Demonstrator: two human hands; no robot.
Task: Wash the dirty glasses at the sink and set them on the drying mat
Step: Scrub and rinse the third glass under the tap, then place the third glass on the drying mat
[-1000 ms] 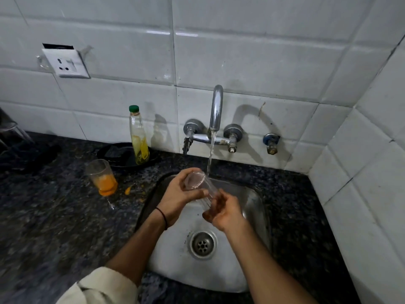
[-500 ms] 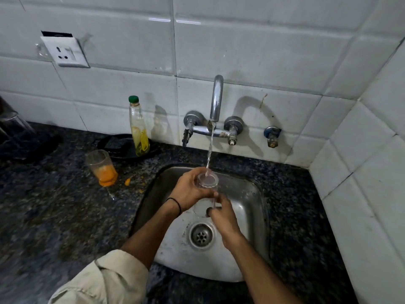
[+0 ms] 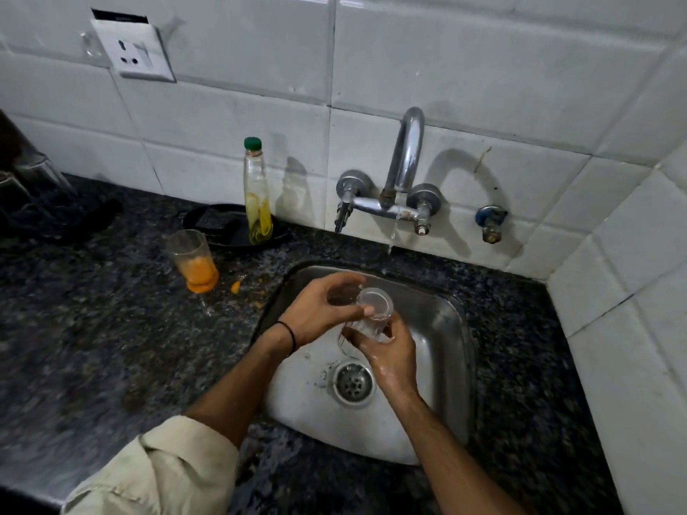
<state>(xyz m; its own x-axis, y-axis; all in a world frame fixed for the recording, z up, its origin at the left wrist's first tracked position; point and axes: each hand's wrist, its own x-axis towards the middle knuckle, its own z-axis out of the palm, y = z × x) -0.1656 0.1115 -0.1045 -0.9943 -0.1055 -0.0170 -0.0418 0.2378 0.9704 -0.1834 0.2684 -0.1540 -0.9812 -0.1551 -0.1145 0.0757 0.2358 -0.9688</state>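
Steel sink is under my two hands. I hold a clear glass over it, just above the drain. The clear glass is tipped, with its open end up toward me. My left hand curls round the top part, thumb pressed on its side. My right hand is wet and grips the bottom part from below. A thin line of water runs from the tap on the wall, behind the clear glass. On the dark surface, left of the sink, stands a dirty glass with orange stuff in the bottom. A bottle with a green cap stands behind it by the wall.
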